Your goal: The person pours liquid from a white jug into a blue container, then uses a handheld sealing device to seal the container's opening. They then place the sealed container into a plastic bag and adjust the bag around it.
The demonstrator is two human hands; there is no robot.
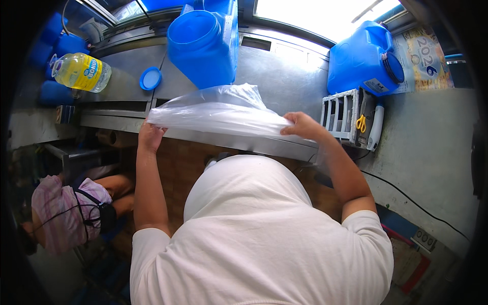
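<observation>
We had L hand [151, 136] & R hand [303, 125] gripping opp. ends of the clear plastic [218, 117], prob. to hold it spread, over the table's [284, 71] front edge, nr the uncapped blue container [203, 58].

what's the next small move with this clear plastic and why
I'd probably spread the clear plastic a little more: the left hand and right hand pinch it at opposite ends, it is folded and creased between them, and I can't make out an opening. The uncapped blue container stands just beyond it.
</observation>
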